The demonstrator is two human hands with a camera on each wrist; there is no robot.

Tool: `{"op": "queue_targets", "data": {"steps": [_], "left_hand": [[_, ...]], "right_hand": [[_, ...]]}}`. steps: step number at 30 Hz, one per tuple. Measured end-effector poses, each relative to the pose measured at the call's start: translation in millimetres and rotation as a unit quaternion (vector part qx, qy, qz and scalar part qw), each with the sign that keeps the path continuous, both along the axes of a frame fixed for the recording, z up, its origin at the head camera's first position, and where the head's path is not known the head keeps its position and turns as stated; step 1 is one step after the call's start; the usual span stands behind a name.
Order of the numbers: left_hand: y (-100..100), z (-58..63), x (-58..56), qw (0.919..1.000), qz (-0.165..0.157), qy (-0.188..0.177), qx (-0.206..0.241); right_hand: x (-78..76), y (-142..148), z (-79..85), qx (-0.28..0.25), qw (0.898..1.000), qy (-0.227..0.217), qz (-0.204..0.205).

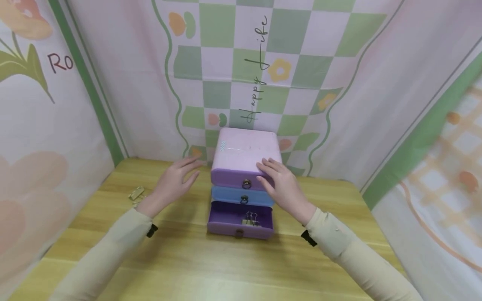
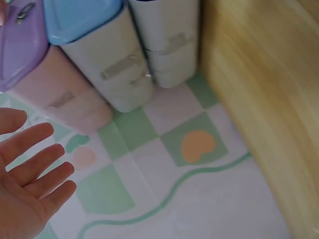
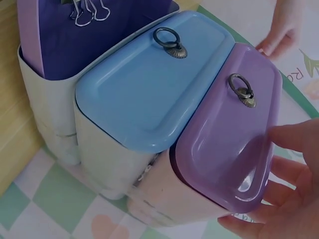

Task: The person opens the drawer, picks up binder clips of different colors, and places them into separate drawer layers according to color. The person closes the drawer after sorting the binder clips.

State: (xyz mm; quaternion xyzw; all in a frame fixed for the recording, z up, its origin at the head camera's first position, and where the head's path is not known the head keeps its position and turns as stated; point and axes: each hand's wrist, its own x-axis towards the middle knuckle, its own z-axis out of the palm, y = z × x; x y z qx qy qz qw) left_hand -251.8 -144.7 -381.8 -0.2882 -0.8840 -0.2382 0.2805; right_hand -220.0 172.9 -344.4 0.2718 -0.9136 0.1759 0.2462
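Note:
A three-tier drawer box (image 1: 248, 150) stands upright on the table, its top pink. The purple top drawer (image 1: 226, 177) and blue middle drawer (image 1: 226, 195) are closed, each with a ring pull. At the bottom, the purple drawer (image 1: 222, 229) is pulled out, with binder clips (image 1: 249, 219) inside. My right hand (image 1: 284, 186) rests at the box's upper right edge; its fingers (image 3: 279, 194) are spread and loosely bent near the purple front. To the left of the box, my left hand (image 1: 175, 179) hovers apart from it, fingers extended and holding nothing.
More binder clips (image 1: 136, 193) lie on the wooden table (image 1: 180, 259), left of my left hand. Behind the box hangs a checkered, printed cloth (image 1: 218, 62). Further printed cloths hang at the left and right sides.

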Motion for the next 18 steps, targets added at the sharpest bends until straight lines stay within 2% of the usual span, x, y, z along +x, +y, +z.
{"op": "queue_targets", "data": {"steps": [7, 14, 18], "left_hand": [[-23.0, -14.9, -0.7, 0.9977, 0.036, -0.05, -0.029], [-48.2, -27.7, -6.6, 0.9965, 0.051, -0.058, -0.033], [-62.8, -35.1, -8.0, 0.9937, 0.066, -0.084, -0.031]], "right_hand": [[-2.2, 2.6, -2.8, -0.006, 1.0, 0.003, 0.002], [-3.9, 3.2, -5.7, -0.023, 1.0, 0.016, 0.006], [-4.5, 2.5, -6.9, -0.027, 0.999, 0.017, 0.003]]}}
